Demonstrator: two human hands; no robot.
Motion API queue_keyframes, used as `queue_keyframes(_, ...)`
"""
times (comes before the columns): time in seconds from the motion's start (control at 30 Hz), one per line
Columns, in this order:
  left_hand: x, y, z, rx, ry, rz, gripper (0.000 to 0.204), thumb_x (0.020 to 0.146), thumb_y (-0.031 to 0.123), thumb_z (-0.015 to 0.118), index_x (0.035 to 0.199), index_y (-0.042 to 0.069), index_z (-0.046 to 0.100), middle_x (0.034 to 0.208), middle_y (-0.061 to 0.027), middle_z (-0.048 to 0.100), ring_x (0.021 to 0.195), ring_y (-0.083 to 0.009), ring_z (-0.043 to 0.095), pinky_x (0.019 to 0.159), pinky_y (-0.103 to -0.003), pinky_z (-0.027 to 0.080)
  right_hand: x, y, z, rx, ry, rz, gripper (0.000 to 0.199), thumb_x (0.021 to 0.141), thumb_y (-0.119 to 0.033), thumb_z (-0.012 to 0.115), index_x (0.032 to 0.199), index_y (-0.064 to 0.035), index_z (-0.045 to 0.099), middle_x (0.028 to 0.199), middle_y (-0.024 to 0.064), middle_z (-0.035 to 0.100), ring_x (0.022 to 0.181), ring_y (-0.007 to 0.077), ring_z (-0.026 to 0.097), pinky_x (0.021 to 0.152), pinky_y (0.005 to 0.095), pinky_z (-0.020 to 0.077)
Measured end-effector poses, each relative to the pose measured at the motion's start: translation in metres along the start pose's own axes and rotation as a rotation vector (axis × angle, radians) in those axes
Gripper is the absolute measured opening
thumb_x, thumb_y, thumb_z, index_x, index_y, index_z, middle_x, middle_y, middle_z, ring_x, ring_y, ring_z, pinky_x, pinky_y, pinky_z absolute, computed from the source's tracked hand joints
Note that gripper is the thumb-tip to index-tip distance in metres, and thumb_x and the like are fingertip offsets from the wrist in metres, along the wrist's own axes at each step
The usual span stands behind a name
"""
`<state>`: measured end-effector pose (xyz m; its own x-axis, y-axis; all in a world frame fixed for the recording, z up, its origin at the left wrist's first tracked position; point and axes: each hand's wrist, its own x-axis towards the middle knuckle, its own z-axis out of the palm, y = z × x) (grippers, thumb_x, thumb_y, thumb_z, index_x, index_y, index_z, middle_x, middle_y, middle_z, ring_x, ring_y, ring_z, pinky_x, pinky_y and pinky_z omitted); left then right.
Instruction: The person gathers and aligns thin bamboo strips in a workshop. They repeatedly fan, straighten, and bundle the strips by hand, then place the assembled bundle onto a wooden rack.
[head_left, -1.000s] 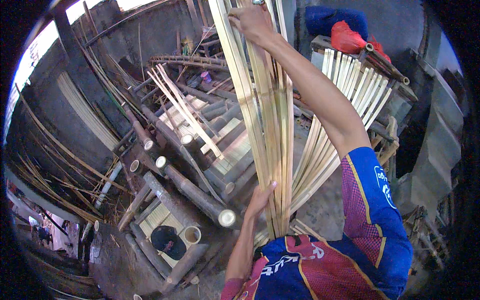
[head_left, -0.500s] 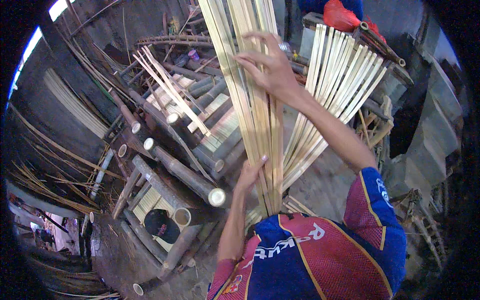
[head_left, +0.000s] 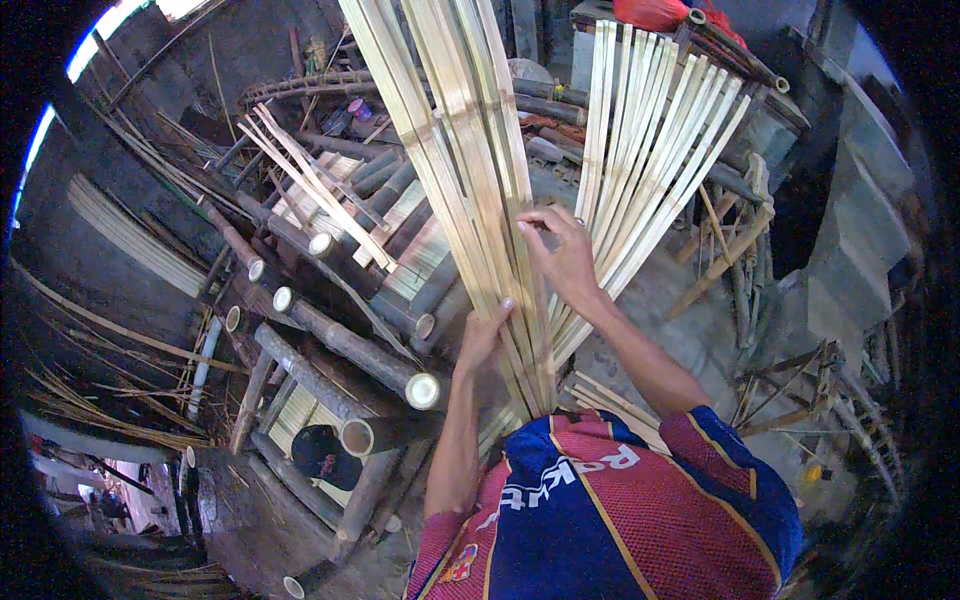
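Note:
A tall sheaf of pale split bamboo slats [head_left: 470, 150] rises in front of me, its lower ends close against my shirt. Low on its left side, my left hand [head_left: 482, 338] is closed round the slats, the thumb lying across their front. My right hand [head_left: 566, 258] is at the sheaf's right edge, higher than the left. Its thumb and index finger are bent toward the outermost slat with a small gap between their tips, and nothing shows in them. Behind it, a second fan of bamboo slats [head_left: 650, 150] spreads up to the right.
Left of me stands a rack of thick bamboo poles [head_left: 350, 335] with cut ends facing me. A dark cap [head_left: 325, 455] lies on slats there. A few loose strips [head_left: 320, 185] rest farther back. Thin canes [head_left: 110, 385] lean at far left, and a red bag [head_left: 655, 14] sits back right.
My right hand has come down along the sheaf from its upper part to its right edge, fingers now more bent. My left hand keeps its hold. The view has shifted slightly.

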<state>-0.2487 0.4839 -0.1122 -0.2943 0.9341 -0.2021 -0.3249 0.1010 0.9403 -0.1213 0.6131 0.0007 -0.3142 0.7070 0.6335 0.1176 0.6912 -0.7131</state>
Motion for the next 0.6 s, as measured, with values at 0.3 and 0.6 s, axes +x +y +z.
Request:
queue_keyframes(0.3, -0.008, 0.007, 0.011, -0.06, 0.007, 0.051, 0.047, 0.094, 0.035, 0.068, 0.12, -0.003, 0.06, 0.109, -0.0092, 0.066, 0.097, -0.0171, 0.062, 0.085, -0.036, 0.051, 0.003, -0.017, 0.016, -0.075, 0.016, -0.1, 0.017, 0.083, -0.014, 0.076, 0.1, -0.0087, 0.073, 0.112, 0.0087, 0.062, 0.103, 0.0253, 0.059, 0.085, 0.0353, 0.0504)
queue_keyframes(0.6, -0.008, 0.002, 0.002, 0.023, 0.057, 0.066, 0.047, 0.094, 0.036, 0.068, 0.12, -0.004, 0.062, 0.111, -0.0104, 0.066, 0.099, -0.0178, 0.061, 0.087, -0.035, 0.049, 0.036, -0.028, 0.027, -0.244, 0.14, -0.378, 0.014, 0.08, -0.018, 0.078, 0.093, -0.0136, 0.074, 0.116, 0.0098, 0.056, 0.115, 0.0308, 0.049, 0.096, 0.0433, 0.0429)
